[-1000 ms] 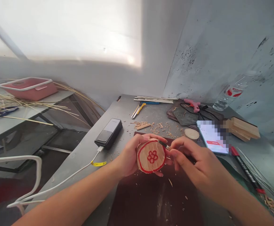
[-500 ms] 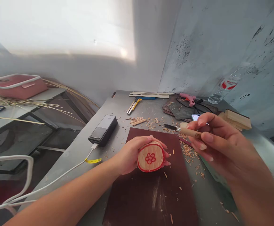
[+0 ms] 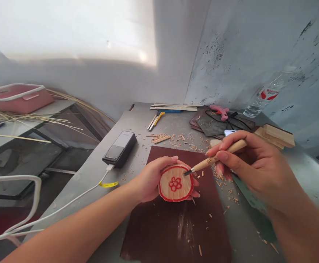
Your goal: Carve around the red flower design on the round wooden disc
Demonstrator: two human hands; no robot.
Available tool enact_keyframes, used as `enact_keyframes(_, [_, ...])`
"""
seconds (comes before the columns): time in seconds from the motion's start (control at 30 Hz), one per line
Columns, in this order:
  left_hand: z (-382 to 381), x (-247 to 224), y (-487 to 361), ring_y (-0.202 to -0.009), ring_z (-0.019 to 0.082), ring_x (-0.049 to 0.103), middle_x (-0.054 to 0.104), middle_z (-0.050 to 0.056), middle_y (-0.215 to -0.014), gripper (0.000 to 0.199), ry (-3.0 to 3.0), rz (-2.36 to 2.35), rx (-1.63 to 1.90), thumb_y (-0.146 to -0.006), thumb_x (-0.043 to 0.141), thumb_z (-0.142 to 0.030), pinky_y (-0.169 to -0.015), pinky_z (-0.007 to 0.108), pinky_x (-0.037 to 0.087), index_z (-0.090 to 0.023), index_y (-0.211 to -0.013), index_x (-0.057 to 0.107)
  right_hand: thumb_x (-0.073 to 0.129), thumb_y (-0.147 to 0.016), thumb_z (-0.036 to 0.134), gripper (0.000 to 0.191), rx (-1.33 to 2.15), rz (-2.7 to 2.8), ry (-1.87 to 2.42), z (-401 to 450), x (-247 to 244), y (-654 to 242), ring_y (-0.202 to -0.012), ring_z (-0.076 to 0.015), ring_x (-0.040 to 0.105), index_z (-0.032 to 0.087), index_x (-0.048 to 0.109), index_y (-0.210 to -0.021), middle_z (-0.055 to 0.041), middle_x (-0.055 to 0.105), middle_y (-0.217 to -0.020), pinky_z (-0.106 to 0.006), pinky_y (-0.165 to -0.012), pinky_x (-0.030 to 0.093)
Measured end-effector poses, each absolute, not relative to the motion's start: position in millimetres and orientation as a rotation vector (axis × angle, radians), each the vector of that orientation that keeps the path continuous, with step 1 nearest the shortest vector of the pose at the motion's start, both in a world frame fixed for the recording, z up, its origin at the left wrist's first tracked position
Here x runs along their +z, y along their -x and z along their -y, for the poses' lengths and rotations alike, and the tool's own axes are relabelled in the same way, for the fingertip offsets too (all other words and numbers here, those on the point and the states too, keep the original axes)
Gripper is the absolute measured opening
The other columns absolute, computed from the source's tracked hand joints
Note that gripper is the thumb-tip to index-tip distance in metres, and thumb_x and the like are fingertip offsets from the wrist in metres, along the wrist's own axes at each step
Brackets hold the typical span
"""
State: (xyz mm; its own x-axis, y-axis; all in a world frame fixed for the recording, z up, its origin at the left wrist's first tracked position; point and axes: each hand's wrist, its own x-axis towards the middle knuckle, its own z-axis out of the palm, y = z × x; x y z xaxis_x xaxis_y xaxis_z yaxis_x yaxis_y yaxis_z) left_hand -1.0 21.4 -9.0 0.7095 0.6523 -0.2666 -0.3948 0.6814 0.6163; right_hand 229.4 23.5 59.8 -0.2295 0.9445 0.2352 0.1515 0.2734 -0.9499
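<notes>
A rounded piece of wood [image 3: 165, 184] with a red rim and a red flower outline on its pale face rests in my left hand [image 3: 150, 180]. My fingers wrap behind it, and their tips show at its right edge. Between the thumb and fingers of my right hand [image 3: 247, 160] is a wood-carving chisel [image 3: 207, 162] with a light wooden handle. Its dark metal tip lies over the upper right of the wood's face, seemingly at the surface. Beneath both is a dark brown board [image 3: 173, 233].
Wood shavings [image 3: 162, 138] lie scattered past the board. A black device [image 3: 119, 149] with a white cable stands left. Farther back are a yellow utility knife [image 3: 158, 118], a pink glue gun [image 3: 221, 111], wood blocks [image 3: 278, 135] and a water bottle [image 3: 263, 95].
My right hand has turned the chisel so its tip points down-left and brought it onto the wood's face. My left hand holds the wood in nearly the same place.
</notes>
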Motion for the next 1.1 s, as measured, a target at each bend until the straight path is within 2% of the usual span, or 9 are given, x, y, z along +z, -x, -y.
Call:
enact_keyframes(0.1, [-20,-9,0,-0.083,0.033,0.080,0.080,0.018,-0.093,0.041,-0.559,-0.505,0.608,-0.091,0.059,-0.049,-0.086,0.044,0.058,-0.012,-0.097,0.074,0.079,-0.093,0.039,0.018,1.028,1.630,1.039,-23,56,-226,-0.069,-0.0201,0.076,0.028,0.065,-0.096,-0.0042,0.082,-0.093,-0.029,-0.055,0.063])
enact_keyframes(0.17, [-19,-8,-1,-0.082,0.033,0.080,0.080,0.018,-0.092,0.041,-0.571,-0.513,0.630,-0.091,0.059,-0.048,-0.085,0.043,0.059,-0.011,-0.096,0.075,0.076,-0.095,0.041,0.018,1.002,1.660,1.051,-22,54,-225,-0.073,-0.0210,0.078,0.028,0.064,-0.096,-0.0032,0.081,-0.090,-0.029,-0.061,0.065])
enact_keyframes(0.33, [-19,-8,-2,-0.080,0.032,0.079,0.080,0.016,-0.091,0.036,-0.633,-0.574,0.707,-0.087,0.061,-0.041,-0.083,0.045,0.060,-0.010,-0.097,0.077,0.070,-0.099,0.043,0.018,1.052,1.776,1.031,-20,50,-223,-0.076,-0.0221,0.080,0.027,0.062,-0.097,-0.0044,0.081,-0.089,-0.030,-0.066,0.066])
enact_keyframes(0.47, [-19,-9,-3,-0.078,0.034,0.080,0.080,0.018,-0.088,0.036,-0.636,-0.566,0.689,-0.085,0.064,-0.044,-0.082,0.046,0.060,-0.011,-0.094,0.076,0.066,-0.102,0.040,0.012,0.984,1.698,0.961,-21,47,-223,-0.081,-0.0211,0.079,0.030,0.060,-0.100,-0.0008,0.079,-0.090,-0.032,-0.072,0.065])
enact_keyframes(0.77, [-18,-4,-2,-0.077,0.032,0.079,0.081,0.017,-0.091,0.037,-0.679,-0.633,0.725,-0.087,0.061,-0.042,-0.077,0.042,0.060,-0.010,-0.094,0.079,0.062,-0.104,0.037,0.008,1.083,1.848,0.941,-17,48,-221,-0.081,-0.0205,0.078,0.030,0.061,-0.100,-0.0013,0.077,-0.089,-0.032,-0.073,0.064])
enact_keyframes(0.93, [-18,-4,-2,-0.078,0.034,0.080,0.081,0.017,-0.089,0.039,-0.672,-0.606,0.702,-0.086,0.061,-0.046,-0.081,0.046,0.060,-0.011,-0.093,0.077,0.063,-0.104,0.037,0.009,0.947,1.681,0.901,-16,45,-218,-0.077,-0.0197,0.076,0.031,0.058,-0.101,0.0009,0.077,-0.088,-0.034,-0.073,0.064])
enact_keyframes(1.1, [-17,-3,-1,-0.081,0.032,0.078,0.080,0.016,-0.092,0.037,-0.761,-0.683,0.746,-0.087,0.060,-0.043,-0.083,0.046,0.060,-0.011,-0.094,0.079,0.059,-0.106,0.036,0.006,1.045,1.872,0.935,-14,43,-220,-0.081,-0.0207,0.077,0.031,0.059,-0.103,-0.0003,0.076,-0.089,-0.034,-0.074,0.063])
